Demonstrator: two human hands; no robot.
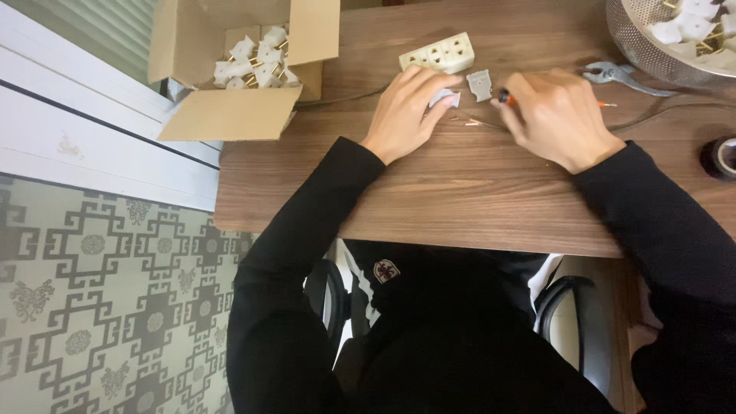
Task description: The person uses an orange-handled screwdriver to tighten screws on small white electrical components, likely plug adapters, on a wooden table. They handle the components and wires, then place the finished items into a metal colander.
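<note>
My left hand pinches a small white plug piece at its fingertips, on the wooden table. My right hand closes around an orange-handled screwdriver, just right of the piece, near bare wire ends.

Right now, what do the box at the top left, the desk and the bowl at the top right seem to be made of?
Box: brown corrugated cardboard, matt, with folded flaps.
Desk: dark wood or wood-look laminate, going by the even grain with a slight sheen.
Bowl: probably metal, grey, shiny and finely perforated like a colander.
</note>
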